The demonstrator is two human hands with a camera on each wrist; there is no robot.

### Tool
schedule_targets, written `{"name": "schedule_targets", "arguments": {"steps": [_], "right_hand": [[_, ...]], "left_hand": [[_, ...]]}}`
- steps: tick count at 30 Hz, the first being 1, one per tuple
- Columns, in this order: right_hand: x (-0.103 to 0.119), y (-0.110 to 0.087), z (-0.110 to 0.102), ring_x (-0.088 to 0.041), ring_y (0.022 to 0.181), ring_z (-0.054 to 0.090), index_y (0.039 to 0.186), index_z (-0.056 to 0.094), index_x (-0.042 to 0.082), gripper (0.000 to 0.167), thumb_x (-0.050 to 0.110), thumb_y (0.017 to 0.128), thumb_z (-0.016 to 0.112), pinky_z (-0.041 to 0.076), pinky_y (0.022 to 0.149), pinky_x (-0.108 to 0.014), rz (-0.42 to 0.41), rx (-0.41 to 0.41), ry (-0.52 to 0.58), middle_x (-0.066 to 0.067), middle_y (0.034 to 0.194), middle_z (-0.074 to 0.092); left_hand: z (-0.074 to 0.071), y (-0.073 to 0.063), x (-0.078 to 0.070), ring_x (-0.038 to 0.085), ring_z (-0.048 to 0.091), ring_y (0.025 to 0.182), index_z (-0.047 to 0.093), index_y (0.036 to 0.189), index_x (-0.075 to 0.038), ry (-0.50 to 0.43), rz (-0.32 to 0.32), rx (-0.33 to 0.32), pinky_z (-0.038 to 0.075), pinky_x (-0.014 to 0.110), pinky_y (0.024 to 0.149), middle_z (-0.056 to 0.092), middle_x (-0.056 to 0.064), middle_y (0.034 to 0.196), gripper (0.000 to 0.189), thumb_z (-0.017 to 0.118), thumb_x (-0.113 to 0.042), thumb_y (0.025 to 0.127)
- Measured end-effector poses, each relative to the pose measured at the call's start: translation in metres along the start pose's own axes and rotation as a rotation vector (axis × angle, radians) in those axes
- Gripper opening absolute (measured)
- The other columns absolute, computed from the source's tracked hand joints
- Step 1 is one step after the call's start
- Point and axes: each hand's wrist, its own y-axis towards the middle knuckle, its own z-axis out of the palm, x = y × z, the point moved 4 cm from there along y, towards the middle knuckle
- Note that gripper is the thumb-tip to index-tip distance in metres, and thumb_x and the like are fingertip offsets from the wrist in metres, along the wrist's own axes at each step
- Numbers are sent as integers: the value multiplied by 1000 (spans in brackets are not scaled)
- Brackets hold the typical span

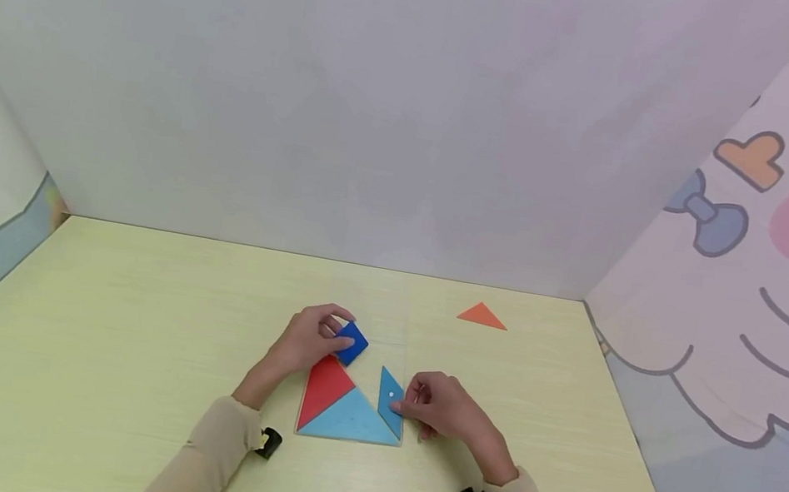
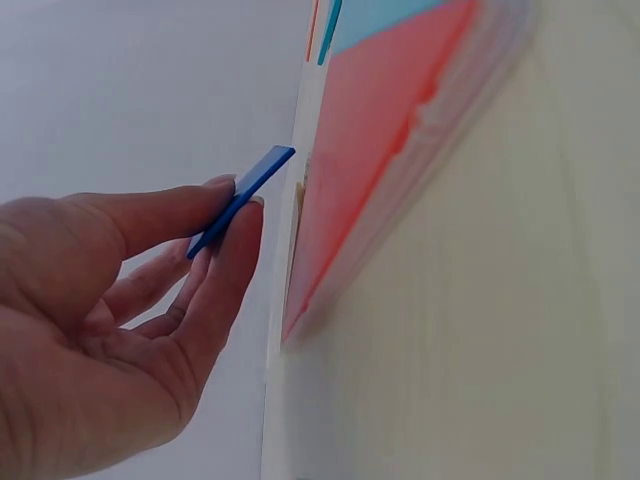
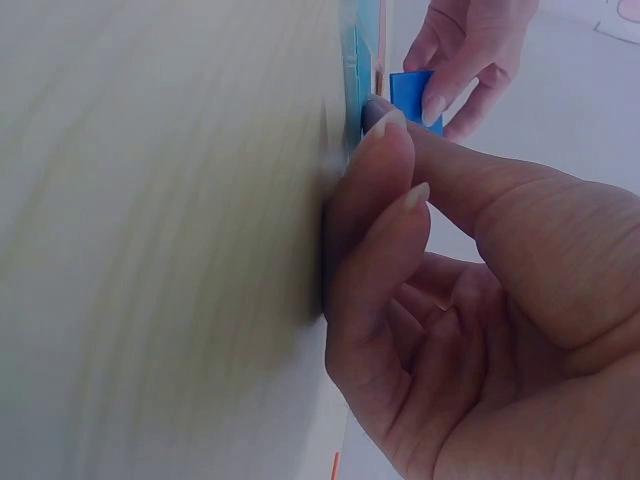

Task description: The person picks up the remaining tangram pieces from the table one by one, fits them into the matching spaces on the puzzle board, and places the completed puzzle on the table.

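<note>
Right now my left hand [image 1: 305, 339] pinches the dark-blue square [image 1: 357, 347], tilted, just beyond the red triangle [image 1: 327, 392]. To its right and closer to me is the light-blue parallelogram [image 1: 386, 392], long axis slanting away leftward; my right hand [image 1: 446, 406] is nearer, thumb touching it. My curled fingers hide its right edge, so I cannot tell whether they grip it.

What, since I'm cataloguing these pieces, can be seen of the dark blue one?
The dark blue piece is thin, flat and straight-edged, looking square in the head view, though the left hand covers part of it. It looks smooth, perhaps plastic or painted wood. That hand pinches it, tilted to the tabletop, near the red piece; whether the pieces touch is unclear.
</note>
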Motion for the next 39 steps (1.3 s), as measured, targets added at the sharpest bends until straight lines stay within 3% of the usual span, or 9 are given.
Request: {"name": "schedule_targets", "arguments": {"steps": [22, 39], "right_hand": [[-1, 1, 2, -16, 47, 58, 86, 61, 10, 29, 33, 93, 78, 45, 52, -31, 9, -8, -25, -3, 66, 57], [-1, 2, 2, -15, 47, 58, 85, 61, 10, 29, 32, 93, 78, 46, 52, -31, 10, -10, -15, -3, 66, 57]], "left_hand": [[16, -2, -7, 19, 64, 84, 69, 121, -6, 42, -4, 82, 59, 31, 69, 68, 7, 97, 30, 77, -8, 92], [20, -4, -10, 19, 62, 83, 66, 122, -4, 133, -21, 93, 58, 29, 68, 65, 8, 95, 33, 78, -9, 92]]}}
